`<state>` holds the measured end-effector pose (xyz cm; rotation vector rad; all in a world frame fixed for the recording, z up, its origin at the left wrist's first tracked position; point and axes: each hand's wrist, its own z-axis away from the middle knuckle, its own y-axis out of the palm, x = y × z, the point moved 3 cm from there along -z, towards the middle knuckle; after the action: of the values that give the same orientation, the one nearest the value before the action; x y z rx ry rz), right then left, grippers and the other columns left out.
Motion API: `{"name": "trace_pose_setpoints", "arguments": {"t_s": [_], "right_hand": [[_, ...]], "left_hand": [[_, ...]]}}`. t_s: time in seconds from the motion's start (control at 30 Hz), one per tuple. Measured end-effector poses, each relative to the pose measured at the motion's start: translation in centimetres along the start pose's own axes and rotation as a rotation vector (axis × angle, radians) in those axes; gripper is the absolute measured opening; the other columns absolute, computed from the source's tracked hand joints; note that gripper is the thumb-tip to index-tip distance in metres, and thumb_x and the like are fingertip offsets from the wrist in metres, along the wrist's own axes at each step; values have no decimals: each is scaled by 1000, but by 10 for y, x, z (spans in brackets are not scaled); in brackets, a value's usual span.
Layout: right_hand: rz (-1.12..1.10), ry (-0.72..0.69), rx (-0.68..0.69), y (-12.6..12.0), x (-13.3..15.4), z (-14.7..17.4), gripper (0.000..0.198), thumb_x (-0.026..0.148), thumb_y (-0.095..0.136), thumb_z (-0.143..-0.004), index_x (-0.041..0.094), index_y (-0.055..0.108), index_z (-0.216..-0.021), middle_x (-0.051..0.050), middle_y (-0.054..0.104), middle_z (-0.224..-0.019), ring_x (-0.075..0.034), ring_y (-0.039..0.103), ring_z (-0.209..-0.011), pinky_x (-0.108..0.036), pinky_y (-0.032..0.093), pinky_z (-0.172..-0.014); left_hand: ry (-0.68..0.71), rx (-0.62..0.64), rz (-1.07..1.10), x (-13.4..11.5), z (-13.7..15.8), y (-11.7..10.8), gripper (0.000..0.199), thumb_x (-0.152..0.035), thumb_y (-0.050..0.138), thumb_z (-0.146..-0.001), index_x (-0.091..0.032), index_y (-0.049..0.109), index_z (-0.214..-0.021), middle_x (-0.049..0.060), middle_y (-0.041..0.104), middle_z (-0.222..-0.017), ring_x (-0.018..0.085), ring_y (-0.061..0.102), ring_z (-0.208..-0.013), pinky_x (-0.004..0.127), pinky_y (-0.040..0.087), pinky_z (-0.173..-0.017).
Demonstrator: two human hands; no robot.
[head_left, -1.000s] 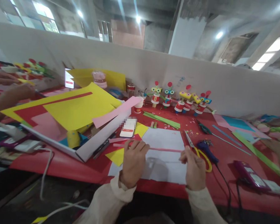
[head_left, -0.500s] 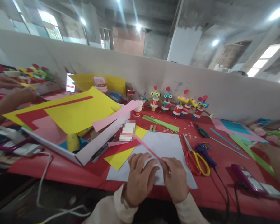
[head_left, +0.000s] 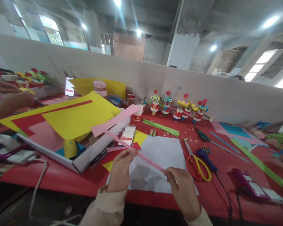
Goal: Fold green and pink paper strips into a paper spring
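A narrow pink paper strip [head_left: 151, 161] stretches slantwise between my hands, above a sheet of white paper [head_left: 160, 150]. My right hand [head_left: 182, 188] pinches its near end. Farther along, my left hand [head_left: 121, 169] has its thumb and fingers closed on the strip, whose far end runs on up past a phone [head_left: 126, 135]. Scissors with red and yellow handles [head_left: 198, 166] lie to the right of the white sheet. Just beyond the sheet are small green-and-pink folded paper pieces [head_left: 152, 132].
Paper-cup figures [head_left: 166, 106] stand along the wall. Left of me is a white box [head_left: 77, 164] with coloured paper. On the right lie a purple-handled tool [head_left: 206, 158] with a cord, a purple power strip [head_left: 247, 183] and green strips. Another person's hands [head_left: 16, 100] work at far left.
My left hand has moved left and up along the pink strip and now grips it. The strip is drawn out between both hands. The co-worker's hand at right has mostly left view.
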<state>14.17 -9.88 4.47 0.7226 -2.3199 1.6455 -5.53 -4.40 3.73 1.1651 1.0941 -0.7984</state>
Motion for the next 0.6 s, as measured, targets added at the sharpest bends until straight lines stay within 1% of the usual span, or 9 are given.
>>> {"name": "trace_pose_setpoints", "arguments": {"t_s": [0.13, 0.17, 0.2, 0.3, 0.37, 0.4, 0.47, 0.57, 0.6], "right_hand": [[-21, 97, -21, -12, -27, 4, 32, 36, 38, -91, 21, 60, -73, -1, 62, -61, -17, 57, -61, -28, 37, -62], [-37, 134, -45, -13, -31, 5, 34, 39, 38, -90, 21, 61, -72, -2, 62, -60, -17, 57, -60, -27, 38, -59], [-57, 163, -69, -14, -32, 5, 36, 41, 38, -90, 20, 61, -70, -3, 62, -60, -17, 57, -59, -26, 39, -57], [-138, 172, -99, -10, -19, 0, 35, 44, 41, -88, 20, 62, -75, -6, 66, -70, -19, 60, -69, -25, 41, -58], [-217, 133, -38, -1, -3, -5, 29, 44, 46, -86, 20, 61, -92, -6, 68, -83, -19, 62, -78, -24, 43, -61], [-266, 123, 26, 5, 5, -6, 27, 43, 46, -86, 21, 60, -94, -4, 68, -80, -18, 61, -73, -24, 42, -60], [-344, 142, 142, 17, 14, -7, 29, 41, 38, -90, 21, 59, -83, 0, 62, -63, -14, 57, -58, -23, 38, -54], [-398, 209, 160, 26, 16, -4, 38, 40, 30, -93, 20, 57, -75, 2, 53, -54, -13, 51, -51, -22, 35, -52], [-420, 229, 159, 27, 15, -4, 38, 41, 29, -93, 20, 57, -77, 3, 52, -54, -12, 51, -51, -22, 35, -52]], "left_hand": [[67, -213, 246, -20, -23, -20, 25, -34, 75, -55, -16, 58, -58, -4, 52, -57, 9, 47, -56, 21, 39, -56], [100, -222, 236, -23, -25, -20, 23, -31, 76, -54, -16, 60, -60, -4, 54, -58, 9, 48, -58, 21, 39, -57], [79, -158, 178, -23, -26, -15, 21, -30, 76, -55, -16, 61, -61, -3, 55, -59, 9, 49, -59, 21, 38, -58], [-53, 171, 10, -14, -16, 10, 20, -32, 72, -62, -15, 62, -58, -2, 54, -55, 10, 46, -56, 23, 35, -56], [-81, 266, -33, -6, -8, 24, 23, -33, 71, -64, -16, 59, -53, -2, 52, -52, 10, 44, -54, 24, 34, -55], [-86, 276, -6, -3, -6, 28, 22, -33, 71, -64, -16, 60, -54, -2, 53, -53, 10, 44, -55, 24, 35, -56], [-71, 189, 93, 3, -6, 28, 19, -32, 72, -63, -16, 63, -58, -2, 55, -56, 10, 46, -57, 24, 36, -59], [-35, -41, 254, 8, -9, 16, 16, -30, 74, -60, -17, 64, -60, -2, 57, -60, 9, 47, -59, 23, 38, -62], [-29, -67, 283, 8, -9, 14, 16, -29, 74, -60, -17, 65, -63, -2, 58, -63, 10, 48, -61, 23, 38, -63]]}}
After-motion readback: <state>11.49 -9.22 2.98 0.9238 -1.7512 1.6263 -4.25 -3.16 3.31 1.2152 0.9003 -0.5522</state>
